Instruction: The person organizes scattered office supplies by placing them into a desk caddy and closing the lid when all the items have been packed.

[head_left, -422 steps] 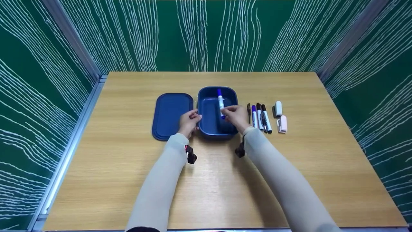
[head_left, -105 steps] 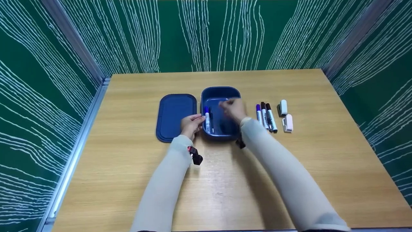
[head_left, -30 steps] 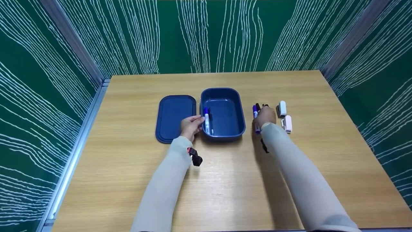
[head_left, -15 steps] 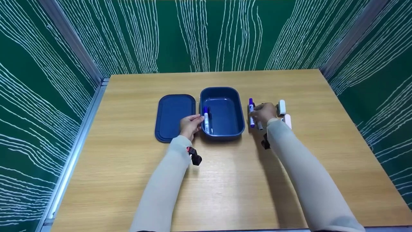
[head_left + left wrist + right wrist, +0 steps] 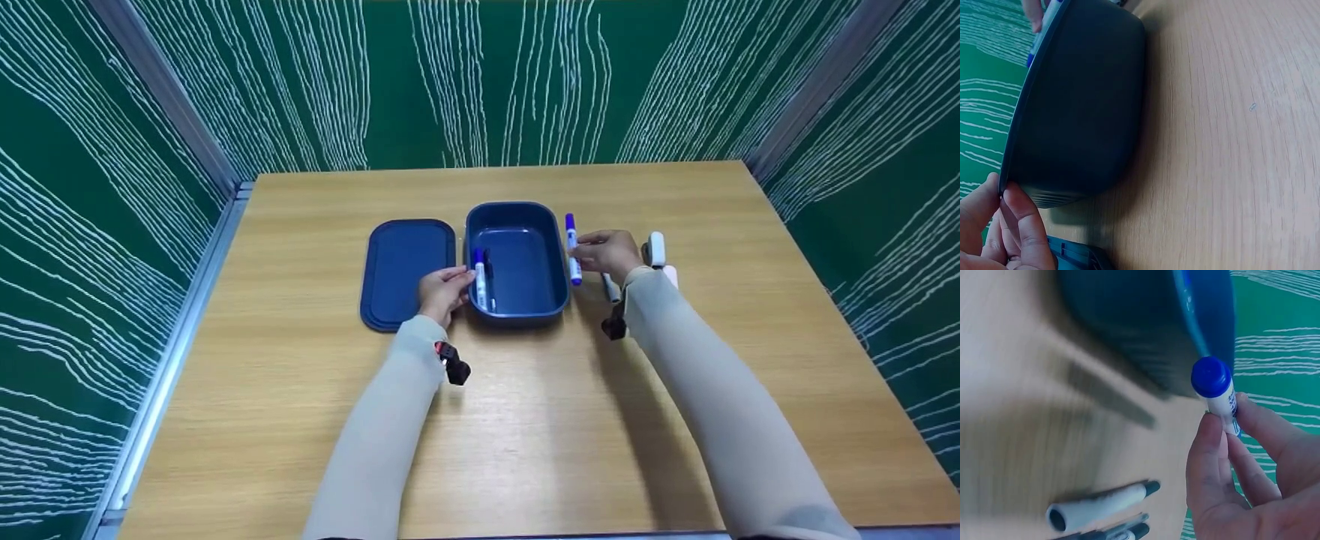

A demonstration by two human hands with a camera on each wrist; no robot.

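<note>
The blue lid point(image 5: 405, 259) lay flat on the table point(image 5: 510, 420), just left of the box, probably set aside to leave the opening free. The left hand point(image 5: 445, 292) pinched the rim of the blue plastic box point(image 5: 529, 266), thumb on one side and fingers on the other, seemingly to steady it; its forearm reached forward and slightly inward. Inside, a blue-capped marker point(image 5: 481, 283) and a dark pen point(image 5: 488, 266) lay side by side against the left wall, perhaps to save room. Just beyond the right wall, the right hand point(image 5: 611, 251) gripped a second blue marker point(image 5: 572, 237) between thumb and fingertips, raised above the tabletop, wrist turned toward the box. Below the hand lay dark-capped markers point(image 5: 1100, 506), and at far right a white stapler-like item point(image 5: 656, 247) and a pink item point(image 5: 670, 274), mostly hidden by the sleeve.
</note>
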